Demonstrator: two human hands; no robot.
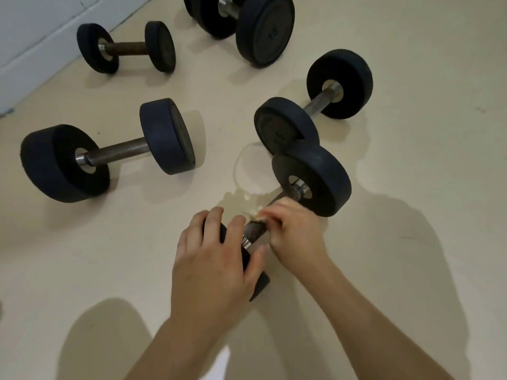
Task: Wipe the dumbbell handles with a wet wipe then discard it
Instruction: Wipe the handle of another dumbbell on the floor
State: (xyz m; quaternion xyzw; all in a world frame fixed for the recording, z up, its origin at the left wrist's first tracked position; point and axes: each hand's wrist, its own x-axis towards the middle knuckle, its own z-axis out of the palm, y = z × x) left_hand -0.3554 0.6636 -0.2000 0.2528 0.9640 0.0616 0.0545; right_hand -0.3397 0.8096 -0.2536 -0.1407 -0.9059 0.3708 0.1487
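Both hands on the nearest dumbbell, with the wipe on its bar.

Head view: the nearest dumbbell (pixel 312 179) lies on the floor (pixel 411 160), slanting from near left to far right. The left hand (pixel 216 259) is draped over its near black weight, fingers curled over the top and thumb pressed against the inner face. The right hand (pixel 295 233) pinches a crumpled pale wet wipe (pixel 254 213) against the handle (pixel 253 233), about midway along the bar. A second dumbbell (pixel 286 124) lies just behind, its near weight touching or almost touching the first one's far weight. A third dumbbell (pixel 164 135) lies well apart to the left. A small dumbbell (pixel 160 46) with a rusty bar sits near the floor's far left edge, by the white wall (pixel 41 28), and a large dumbbell (pixel 264 31) lies further along to its right.
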